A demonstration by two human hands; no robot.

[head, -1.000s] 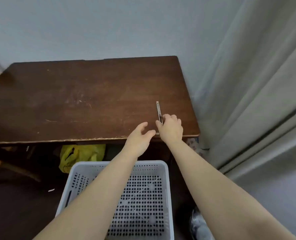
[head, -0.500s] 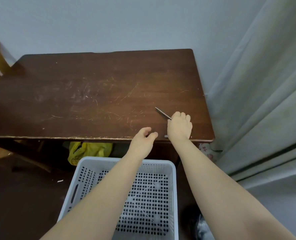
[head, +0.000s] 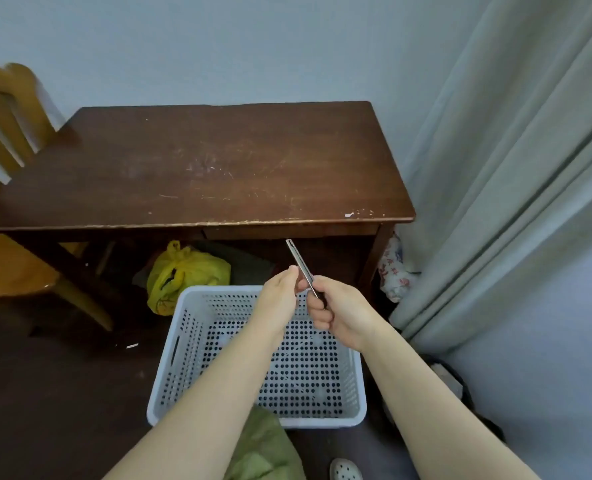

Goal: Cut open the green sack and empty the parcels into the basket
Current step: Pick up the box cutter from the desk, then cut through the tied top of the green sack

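Utility knife (head: 299,263), slim, metal: being held over the far rim of the white perforated basket (head: 179,344), its tip tilted up toward the front edge of the wooden table (head: 218,161). The lower end is being gripped by the right hand (head: 339,315), fingers curled round it. The middle is being pinched by the left hand (head: 280,299). Green sack (head: 263,448): lying on the floor at the basket's near rim, being partly covered by the left forearm. Yellow plastic bag (head: 183,275): lying under the table.
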